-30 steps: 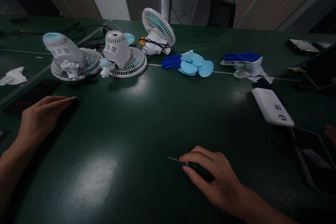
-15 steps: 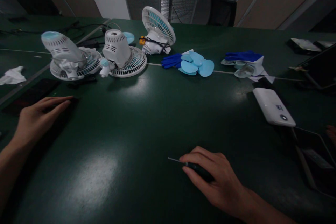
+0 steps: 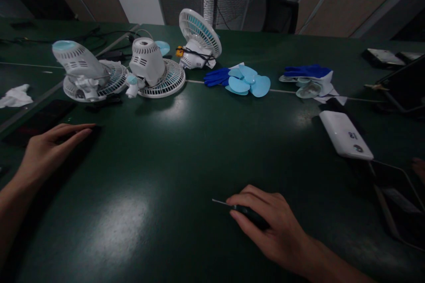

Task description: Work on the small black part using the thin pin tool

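Note:
My right hand (image 3: pixel 270 225) rests on the table at the lower right, its fingers wrapped around a small screwdriver (image 3: pixel 250 216). The dark handle lies under the fingers, and the thin metal shaft points left. At the left, my left hand (image 3: pixel 49 146) lies low over the table, thumb and fingertips drawn together in a pinch. Something dark shows at those tips; whether it is an object or shadow is unclear. Beyond this hand lie two white fan heads, one fan (image 3: pixel 83 68) at the far left and another fan (image 3: pixel 149 64) beside it, both with grilles down.
A third fan (image 3: pixel 199 40) stands tilted at the back, a black cord around it. Blue fan blades (image 3: pixel 249 80) lie on a blue glove (image 3: pixel 215 77). More gloves (image 3: pixel 308 73) lie farther right. A white device (image 3: pixel 345 135) and a dark tray (image 3: pixel 398 199) are at the right.
My left hand has shifted slightly to the right, and its thumb and fingers stay close together. My right hand and the screwdriver have hardly moved.

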The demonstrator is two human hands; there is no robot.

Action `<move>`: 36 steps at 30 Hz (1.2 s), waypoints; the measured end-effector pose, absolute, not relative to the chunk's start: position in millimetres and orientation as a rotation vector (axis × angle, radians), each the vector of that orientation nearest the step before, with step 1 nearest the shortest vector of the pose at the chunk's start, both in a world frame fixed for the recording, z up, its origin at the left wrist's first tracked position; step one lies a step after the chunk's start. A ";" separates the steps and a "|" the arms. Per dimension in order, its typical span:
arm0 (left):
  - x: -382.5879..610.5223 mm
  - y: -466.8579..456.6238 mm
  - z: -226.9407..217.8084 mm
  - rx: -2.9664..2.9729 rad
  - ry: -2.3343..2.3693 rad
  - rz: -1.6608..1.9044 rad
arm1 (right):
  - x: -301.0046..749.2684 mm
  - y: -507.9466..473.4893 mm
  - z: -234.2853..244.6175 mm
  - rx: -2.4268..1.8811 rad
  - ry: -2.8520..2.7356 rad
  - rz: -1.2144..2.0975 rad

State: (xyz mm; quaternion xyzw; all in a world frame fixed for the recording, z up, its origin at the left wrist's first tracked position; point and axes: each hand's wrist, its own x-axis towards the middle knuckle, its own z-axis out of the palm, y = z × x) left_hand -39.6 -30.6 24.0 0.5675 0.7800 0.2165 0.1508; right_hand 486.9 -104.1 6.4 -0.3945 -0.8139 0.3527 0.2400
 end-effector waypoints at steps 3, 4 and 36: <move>-47.3 -28.2 18.0 1.652 2.241 0.654 | 486.5 -104.3 6.4 -1.097 -2.236 0.967; -49.4 -27.9 16.7 1.653 2.241 0.647 | 486.4 -104.3 6.8 -1.096 -2.236 0.966; -25.0 -36.2 26.3 1.593 2.393 0.963 | 487.9 -105.0 6.2 -1.102 -2.247 0.944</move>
